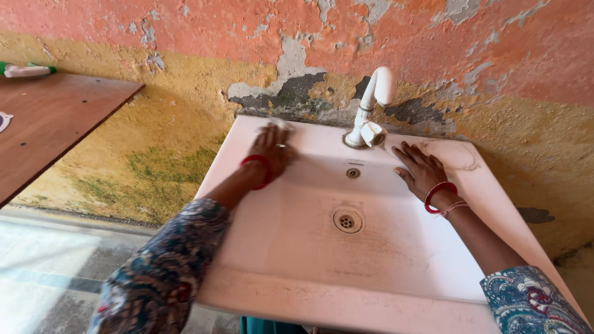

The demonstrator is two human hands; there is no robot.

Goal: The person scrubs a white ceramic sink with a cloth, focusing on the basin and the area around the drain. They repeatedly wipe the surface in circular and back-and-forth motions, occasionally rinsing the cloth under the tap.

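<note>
Sink (297,247) x1, tap (371,105) x1, 2 hands flat on rim: left hand (272,147), right hand (421,168).

There is one camera, on the person's head. It looks down and forward, from close up, at a white sink (371,260) fixed to a peeling wall (185,37).

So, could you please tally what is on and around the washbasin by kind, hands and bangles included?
Hands: 2, left hand, right hand
Red bangles: 2, left wrist, right wrist
White tap: 1
Drain: 1
Overflow hole: 1
White washbasin: 1
Total: 8
</note>
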